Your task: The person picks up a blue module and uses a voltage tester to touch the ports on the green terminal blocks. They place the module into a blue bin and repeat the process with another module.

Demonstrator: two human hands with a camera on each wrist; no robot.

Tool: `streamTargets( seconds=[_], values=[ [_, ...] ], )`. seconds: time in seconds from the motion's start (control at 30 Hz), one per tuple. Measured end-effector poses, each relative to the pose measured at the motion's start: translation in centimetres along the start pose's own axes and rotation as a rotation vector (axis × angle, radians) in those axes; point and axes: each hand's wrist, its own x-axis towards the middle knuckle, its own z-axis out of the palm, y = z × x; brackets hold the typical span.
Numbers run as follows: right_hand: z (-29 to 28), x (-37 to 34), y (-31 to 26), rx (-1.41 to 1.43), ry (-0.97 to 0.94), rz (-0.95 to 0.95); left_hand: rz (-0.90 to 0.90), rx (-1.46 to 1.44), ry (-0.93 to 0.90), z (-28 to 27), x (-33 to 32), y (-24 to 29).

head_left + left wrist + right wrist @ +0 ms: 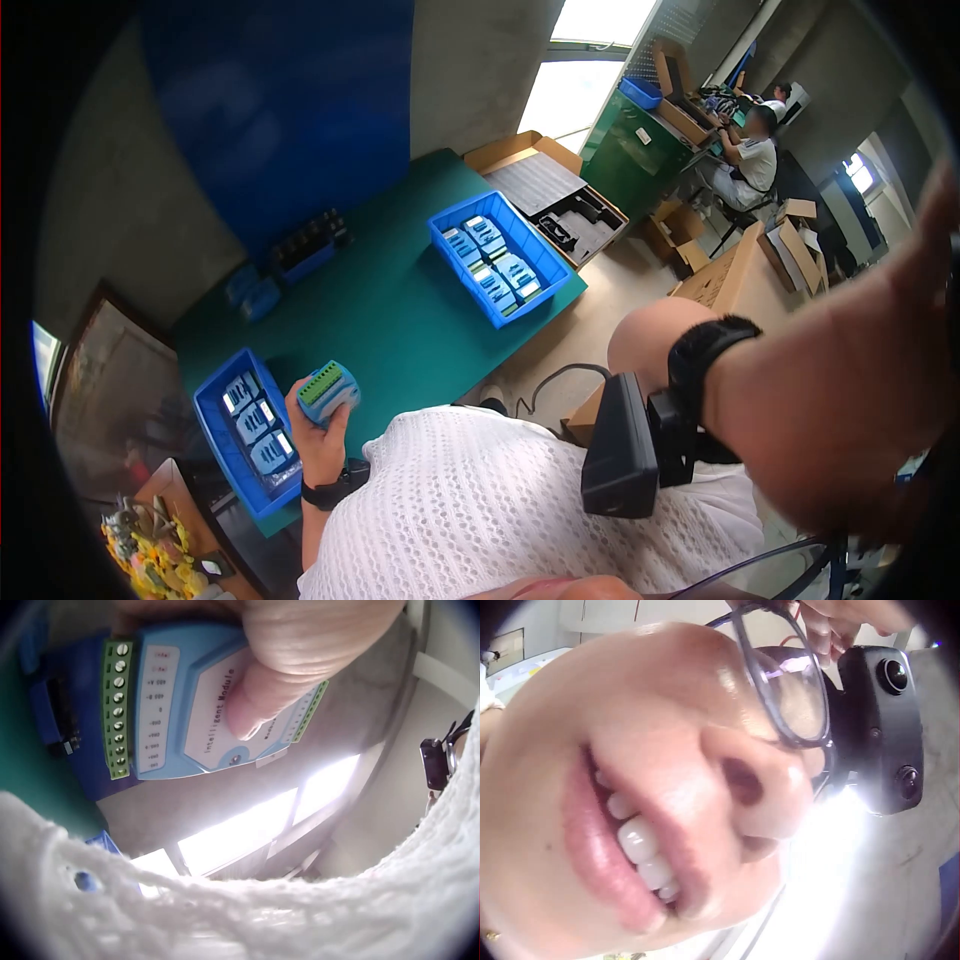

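My left hand (320, 440) grips a light blue electronic module (330, 394) with green screw terminal strips, near the blue bin at the left. In the left wrist view the thumb presses on the labelled front of the module (196, 705), which reads "Intelligent Module"; the other fingers are mostly hidden behind it. My right hand (840, 370), large and blurred in the head view, is raised close to the head. In the right wrist view its fingers (821, 634) are beside the glasses (787, 682) and the black head camera (881, 727); I cannot tell whether they pinch anything.
On the green table (390, 300) are a left blue bin (215, 420) and a right blue bin (440, 235), both holding several modules. Dark parts (305, 245) lie at the back. An open cardboard box (490, 155) stands beyond. Seated people (745, 165) work farther off.
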Motion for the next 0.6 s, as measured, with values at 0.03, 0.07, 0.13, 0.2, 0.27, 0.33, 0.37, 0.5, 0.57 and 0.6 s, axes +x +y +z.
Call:
streamTargets(
  seconds=[0.03,0.07,0.13,0.2,0.27,0.33,0.37,0.5,0.57,0.6],
  values=[
    [0.1,-0.1,0.3,0.013,0.007,-0.011,-0.007,0.005,0.014,-0.3,-0.3,0.1],
    [0.5,0.0,0.6,0.026,0.018,-0.023,-0.013,0.010,0.036,-0.6,-0.7,0.2],
    [0.9,0.1,1.6,0.030,0.045,-0.044,-0.026,0.035,0.078,-1.2,-1.5,0.3],
    [1.3,0.4,2.4,0.036,0.065,-0.069,-0.027,0.055,0.122,-1.9,-2.3,0.2],
    [1.8,0.5,3.0,0.038,0.077,-0.091,-0.024,0.081,0.130,-2.6,-3.1,0.2],
    [2.2,0.5,3.4,0.048,0.094,-0.107,-0.030,0.106,0.130,-3.4,-3.8,0.3],
    [2.4,0.6,3.5,0.054,0.095,-0.113,-0.032,0.090,0.151,-3.7,-4.1,0.2],
    [3.0,1.0,3.7,0.069,0.112,-0.133,-0.053,0.104,0.219,-4.9,-5.2,-0.3],
    [2.9,1.2,3.6,0.066,0.120,-0.145,-0.059,0.117,0.223,-5.1,-5.2,-0.7],
    [2.9,1.2,3.7,0.061,0.114,-0.142,-0.058,0.110,0.223,-5.1,-5.2,-0.9]
  ],
)
